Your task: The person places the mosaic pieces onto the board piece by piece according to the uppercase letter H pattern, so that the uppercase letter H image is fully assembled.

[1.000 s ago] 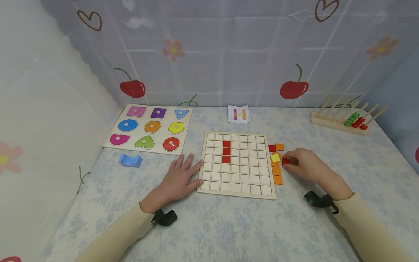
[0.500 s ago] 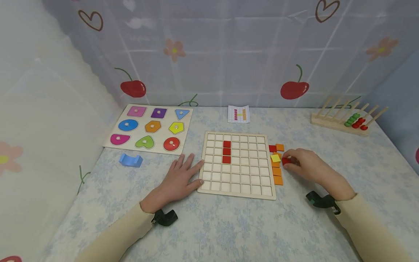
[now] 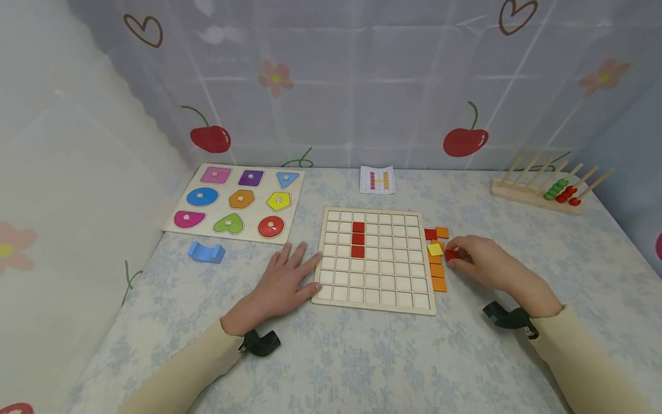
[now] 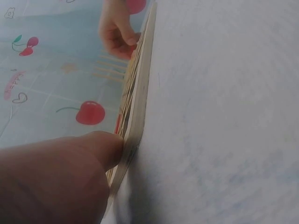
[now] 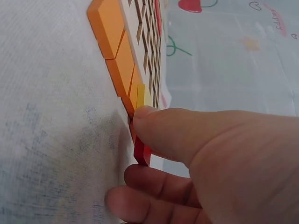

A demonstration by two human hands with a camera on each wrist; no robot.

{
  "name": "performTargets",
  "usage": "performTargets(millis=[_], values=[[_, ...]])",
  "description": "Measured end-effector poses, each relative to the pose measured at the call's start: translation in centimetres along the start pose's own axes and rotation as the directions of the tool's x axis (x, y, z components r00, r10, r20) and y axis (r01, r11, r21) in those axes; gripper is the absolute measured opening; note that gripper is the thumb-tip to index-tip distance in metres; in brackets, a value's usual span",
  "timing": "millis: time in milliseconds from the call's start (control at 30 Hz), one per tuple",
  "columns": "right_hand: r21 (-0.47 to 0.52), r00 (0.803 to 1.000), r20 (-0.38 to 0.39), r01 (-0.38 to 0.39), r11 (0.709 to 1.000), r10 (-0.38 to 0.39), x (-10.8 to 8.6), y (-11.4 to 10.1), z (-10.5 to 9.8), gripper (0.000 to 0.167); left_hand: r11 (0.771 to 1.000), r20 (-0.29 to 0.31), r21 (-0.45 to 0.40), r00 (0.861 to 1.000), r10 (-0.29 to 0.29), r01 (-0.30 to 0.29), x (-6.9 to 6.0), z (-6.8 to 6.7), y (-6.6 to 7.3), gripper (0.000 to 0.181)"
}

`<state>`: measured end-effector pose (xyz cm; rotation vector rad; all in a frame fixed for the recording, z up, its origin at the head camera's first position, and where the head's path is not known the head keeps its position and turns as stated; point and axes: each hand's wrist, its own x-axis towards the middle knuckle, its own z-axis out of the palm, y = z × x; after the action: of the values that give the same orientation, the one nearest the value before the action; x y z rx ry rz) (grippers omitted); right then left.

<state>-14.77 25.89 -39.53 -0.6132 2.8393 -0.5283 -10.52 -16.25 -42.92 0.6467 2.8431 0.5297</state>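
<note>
Right hand's fingers were drawn nearly together, thumb and fingertips pinching a red tile (image 3: 451, 255) at the right of the loose tiles; right hand (image 3: 483, 261) held its place through the last second, no visible shift. So that tile was still off the grid board (image 3: 387, 268), which kept three red tiles (image 3: 358, 239) in one column. Just beside the board's right edge, a yellow tile (image 3: 435, 249) lay over orange tiles (image 3: 437, 271). Left hand (image 3: 283, 284) also stayed put, fingers straight, spread, touching the board's left edge. Pattern card (image 3: 377, 180) lay behind it on the worktop (image 3: 362, 362).
</note>
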Motion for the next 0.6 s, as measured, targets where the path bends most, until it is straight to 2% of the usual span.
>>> performTargets(millis=[267,433,600], values=[[-0.011,0.999,-0.028,0.026,1.0,-0.026,-0.2,-0.6,-0.1,0.026,1.0,-0.003,0.002,1.0,-0.001,0.001,0.0,0.1,0.0,0.065],[-0.011,0.999,-0.033,0.035,0.999,-0.036,0.0,-1.7,-0.1,0.027,1.0,-0.008,-0.001,1.0,-0.003,0.003,-0.1,0.1,0.0,0.065],[-0.011,0.996,-0.047,0.08,0.997,-0.08,0.5,-2.9,0.1,0.024,1.0,-0.01,0.002,1.0,-0.001,0.001,-0.1,0.1,0.1,0.065]])
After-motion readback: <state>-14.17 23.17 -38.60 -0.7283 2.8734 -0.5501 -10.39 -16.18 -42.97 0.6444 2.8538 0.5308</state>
